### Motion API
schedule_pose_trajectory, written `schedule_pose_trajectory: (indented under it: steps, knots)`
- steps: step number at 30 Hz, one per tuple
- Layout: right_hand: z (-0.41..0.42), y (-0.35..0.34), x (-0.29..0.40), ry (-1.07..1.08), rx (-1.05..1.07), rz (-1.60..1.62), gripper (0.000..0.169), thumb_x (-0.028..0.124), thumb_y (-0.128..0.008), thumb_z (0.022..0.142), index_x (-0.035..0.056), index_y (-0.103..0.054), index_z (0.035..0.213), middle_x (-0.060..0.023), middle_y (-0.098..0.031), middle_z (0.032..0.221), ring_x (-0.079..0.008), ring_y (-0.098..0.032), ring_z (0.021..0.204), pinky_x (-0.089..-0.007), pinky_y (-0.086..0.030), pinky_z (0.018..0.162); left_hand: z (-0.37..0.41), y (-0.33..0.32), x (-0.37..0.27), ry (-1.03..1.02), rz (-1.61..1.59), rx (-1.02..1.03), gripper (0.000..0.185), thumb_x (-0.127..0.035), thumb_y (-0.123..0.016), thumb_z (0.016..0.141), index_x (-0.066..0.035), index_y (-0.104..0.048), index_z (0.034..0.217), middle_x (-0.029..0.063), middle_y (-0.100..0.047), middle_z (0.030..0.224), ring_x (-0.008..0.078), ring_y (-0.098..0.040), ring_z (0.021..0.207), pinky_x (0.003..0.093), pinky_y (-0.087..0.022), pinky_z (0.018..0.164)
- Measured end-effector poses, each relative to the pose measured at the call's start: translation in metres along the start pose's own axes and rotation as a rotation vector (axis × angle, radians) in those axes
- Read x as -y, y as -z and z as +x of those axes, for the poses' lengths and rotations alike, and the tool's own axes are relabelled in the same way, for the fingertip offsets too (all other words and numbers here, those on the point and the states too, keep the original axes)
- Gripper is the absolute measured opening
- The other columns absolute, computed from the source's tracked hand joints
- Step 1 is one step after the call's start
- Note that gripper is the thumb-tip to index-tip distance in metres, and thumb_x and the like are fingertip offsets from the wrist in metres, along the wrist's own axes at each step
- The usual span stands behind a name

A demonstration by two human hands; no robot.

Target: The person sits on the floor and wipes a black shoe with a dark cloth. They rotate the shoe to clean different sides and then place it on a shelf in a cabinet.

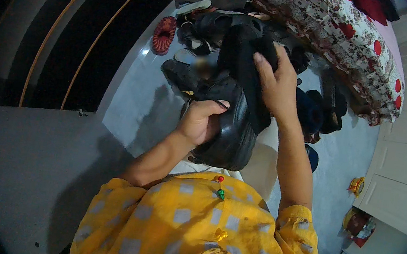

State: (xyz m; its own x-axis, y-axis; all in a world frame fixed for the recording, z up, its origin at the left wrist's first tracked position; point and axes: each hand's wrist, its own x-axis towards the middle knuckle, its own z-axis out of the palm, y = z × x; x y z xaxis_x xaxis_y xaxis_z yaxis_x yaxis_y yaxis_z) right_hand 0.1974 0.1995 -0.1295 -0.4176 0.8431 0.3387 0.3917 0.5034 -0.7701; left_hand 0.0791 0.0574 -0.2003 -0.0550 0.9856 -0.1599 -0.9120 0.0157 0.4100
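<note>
A black leather shoe (pixel 242 120) with laces is raised before my body, my left hand (pixel 202 121) closed around its side with the thumb near the laces. Gripping a soft black item (pixel 258 95), possibly a cloth or another shoe, my right hand (pixel 279 86) is beside the leather shoe. The two dark things touch and overlap, so their exact edges cannot be told. Further off, beyond my hands, lies a heap of dark footwear (pixel 212 25) on the floor.
A red patterned clog (pixel 164 35) lies left of the heap. Dark blue and black shoes (pixel 306 109) are on the floor at right. A bed with a floral cover (pixel 347 38) borders the upper right; white cabinets (pixel 393 196) line the right, dark panels (pixel 96 37) the left.
</note>
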Motion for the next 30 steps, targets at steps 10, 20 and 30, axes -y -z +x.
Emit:
schedule_pose_trajectory:
  steps: [10,20,30]
  knots:
    - [-0.020,0.000,-0.006,0.182,-0.122,-0.079,0.038,0.016,-0.065,0.082,-0.0009,-0.054,0.114,-0.0218,-0.057,0.119,-0.0389,-0.054,0.110,-0.0407,-0.042,0.094,-0.001,-0.023,0.000,0.032,0.031,-0.067,0.030,-0.009,-0.058,0.078,-0.001,-0.065,0.106,0.0100,-0.066,0.105,0.0237,-0.061,0.101,0.0382,-0.044,0.098]
    - [-0.099,0.009,0.014,0.240,-0.011,-0.095,0.046,0.013,-0.067,0.075,0.0063,-0.055,0.119,-0.0231,-0.039,0.140,-0.0431,-0.037,0.128,-0.0468,-0.031,0.101,0.001,-0.020,0.001,0.001,0.012,-0.029,0.038,-0.009,-0.054,0.077,0.000,-0.060,0.113,0.0108,-0.064,0.111,0.0246,-0.058,0.105,0.0387,-0.043,0.099]
    - [-0.060,0.006,0.008,0.252,-0.060,-0.177,0.043,0.015,-0.067,0.076,0.0082,-0.056,0.117,-0.0228,-0.041,0.137,-0.0418,-0.038,0.126,-0.0459,-0.034,0.098,0.000,-0.022,0.003,0.050,0.046,-0.065,0.033,-0.010,-0.055,0.079,-0.001,-0.061,0.110,0.0095,-0.064,0.105,0.0236,-0.059,0.101,0.0385,-0.044,0.097]
